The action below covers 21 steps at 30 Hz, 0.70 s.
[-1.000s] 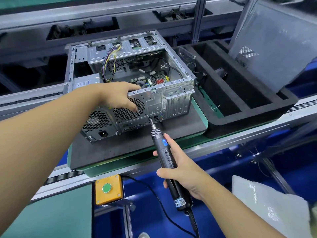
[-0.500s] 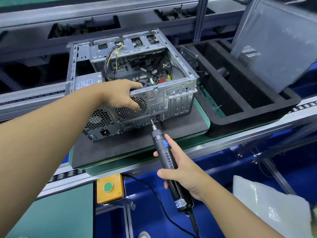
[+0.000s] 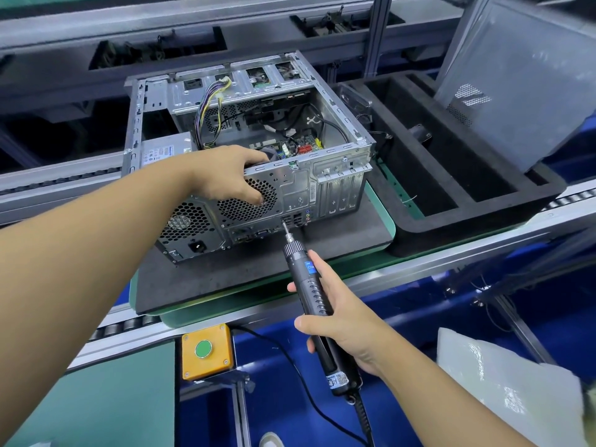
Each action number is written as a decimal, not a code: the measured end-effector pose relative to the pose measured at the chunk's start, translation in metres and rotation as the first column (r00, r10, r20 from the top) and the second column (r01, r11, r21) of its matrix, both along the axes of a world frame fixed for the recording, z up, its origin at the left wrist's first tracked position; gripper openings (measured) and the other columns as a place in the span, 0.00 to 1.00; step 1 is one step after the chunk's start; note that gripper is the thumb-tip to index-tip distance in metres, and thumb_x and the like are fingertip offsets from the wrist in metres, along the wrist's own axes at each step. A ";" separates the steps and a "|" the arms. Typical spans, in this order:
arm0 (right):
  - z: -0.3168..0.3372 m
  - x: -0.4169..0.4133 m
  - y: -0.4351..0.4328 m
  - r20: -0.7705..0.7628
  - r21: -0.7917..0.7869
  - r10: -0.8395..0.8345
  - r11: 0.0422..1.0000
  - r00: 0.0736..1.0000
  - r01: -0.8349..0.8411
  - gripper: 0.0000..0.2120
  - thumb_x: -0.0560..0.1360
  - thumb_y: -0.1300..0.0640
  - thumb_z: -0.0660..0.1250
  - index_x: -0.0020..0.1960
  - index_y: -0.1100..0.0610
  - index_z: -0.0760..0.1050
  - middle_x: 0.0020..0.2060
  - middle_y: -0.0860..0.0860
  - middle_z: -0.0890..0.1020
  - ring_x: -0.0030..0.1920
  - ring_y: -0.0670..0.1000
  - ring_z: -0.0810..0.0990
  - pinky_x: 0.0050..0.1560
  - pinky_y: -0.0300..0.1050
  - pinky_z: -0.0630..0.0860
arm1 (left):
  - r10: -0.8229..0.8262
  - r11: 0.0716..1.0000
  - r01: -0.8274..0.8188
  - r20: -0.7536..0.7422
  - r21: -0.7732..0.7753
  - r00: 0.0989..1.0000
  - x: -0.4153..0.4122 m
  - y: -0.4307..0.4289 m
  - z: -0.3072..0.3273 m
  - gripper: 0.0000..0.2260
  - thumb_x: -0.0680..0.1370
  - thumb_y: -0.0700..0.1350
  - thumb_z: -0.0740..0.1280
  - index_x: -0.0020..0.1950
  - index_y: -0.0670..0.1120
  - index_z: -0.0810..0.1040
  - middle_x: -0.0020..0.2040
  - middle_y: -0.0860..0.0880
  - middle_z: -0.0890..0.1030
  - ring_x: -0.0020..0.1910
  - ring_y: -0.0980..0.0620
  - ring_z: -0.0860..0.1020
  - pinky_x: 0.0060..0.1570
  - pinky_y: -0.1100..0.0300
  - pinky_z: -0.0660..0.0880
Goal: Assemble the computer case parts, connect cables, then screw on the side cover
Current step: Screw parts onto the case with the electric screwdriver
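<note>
Nearest, short of the computer case (image 3: 338, 188), a yellow button box (image 3: 206, 350) sits at the bench (image 3: 419, 269) edge.

Right grip (image 3: 342, 321): closed fully round the electric screwdriver (image 3: 304, 269), nothing else held. The tool's long axis runs from this grip up and away to the case. Its bit meets the rear panel low down, just beside the port cluster. Whether a screw sits under the bit cannot be told.

Left grip (image 3: 225, 175): fingers hooked over the rear panel's top edge, one digit on the fan grille, steadying the case on its dark mat (image 3: 258, 275). The right grip is the nearer to the fastening point.

Side cover (image 3: 516, 91): off, leaning well beyond the case to its right, past a foam tray (image 3: 467, 201).

Against the earlier frames, the bit and both grips keep the same places on the case.
</note>
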State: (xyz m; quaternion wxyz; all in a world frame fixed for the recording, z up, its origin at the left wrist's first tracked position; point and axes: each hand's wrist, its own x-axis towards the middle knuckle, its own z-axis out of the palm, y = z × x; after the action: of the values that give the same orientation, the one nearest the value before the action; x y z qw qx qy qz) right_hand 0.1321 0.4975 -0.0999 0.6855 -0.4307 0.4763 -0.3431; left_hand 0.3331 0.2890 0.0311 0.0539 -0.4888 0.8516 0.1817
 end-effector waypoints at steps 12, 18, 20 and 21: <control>0.000 0.001 0.000 -0.002 0.003 -0.004 1.000 1.000 0.004 0.50 0.70 0.63 0.75 0.78 0.28 0.54 0.57 0.39 0.82 0.39 0.55 0.78 0.41 0.48 0.81 | 0.002 0.999 -0.002 -0.009 -0.034 1.000 0.000 -0.001 -0.003 0.36 0.72 0.54 0.74 0.76 0.48 0.65 0.76 0.50 0.67 0.72 0.48 0.68 0.70 0.56 0.63; 0.000 0.003 -0.002 -0.005 0.004 -0.005 1.000 1.000 0.005 0.50 0.72 0.65 0.74 0.78 0.29 0.54 0.56 0.38 0.82 0.39 0.55 0.78 0.42 0.48 0.81 | -0.008 1.000 0.008 -0.019 -0.027 1.000 0.000 -0.001 -0.003 0.33 0.72 0.52 0.74 0.74 0.48 0.67 0.73 0.49 0.70 0.69 0.47 0.71 0.68 0.55 0.65; 0.001 0.003 -0.003 -0.006 0.007 -0.005 1.000 1.000 0.005 0.49 0.73 0.66 0.74 0.78 0.30 0.53 0.56 0.38 0.82 0.38 0.55 0.78 0.41 0.47 0.81 | -0.016 1.000 0.016 -0.012 -0.020 1.000 0.000 -0.002 -0.003 0.33 0.72 0.52 0.74 0.74 0.49 0.67 0.73 0.50 0.71 0.67 0.47 0.72 0.68 0.53 0.67; 0.001 0.004 -0.003 -0.007 0.008 -0.006 1.000 1.000 0.006 0.49 0.73 0.66 0.74 0.79 0.30 0.53 0.56 0.39 0.82 0.38 0.54 0.78 0.41 0.46 0.81 | -0.016 1.000 0.016 -0.007 -0.018 1.000 0.000 -0.002 -0.003 0.33 0.72 0.53 0.74 0.74 0.49 0.67 0.73 0.50 0.70 0.68 0.47 0.71 0.69 0.52 0.66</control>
State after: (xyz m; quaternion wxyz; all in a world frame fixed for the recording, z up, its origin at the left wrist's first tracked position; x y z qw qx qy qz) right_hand 0.1358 0.4946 -0.0993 0.6845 -0.4279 0.4811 -0.3419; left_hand 0.3328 0.2867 0.0282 0.0480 -0.4819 0.8572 0.1751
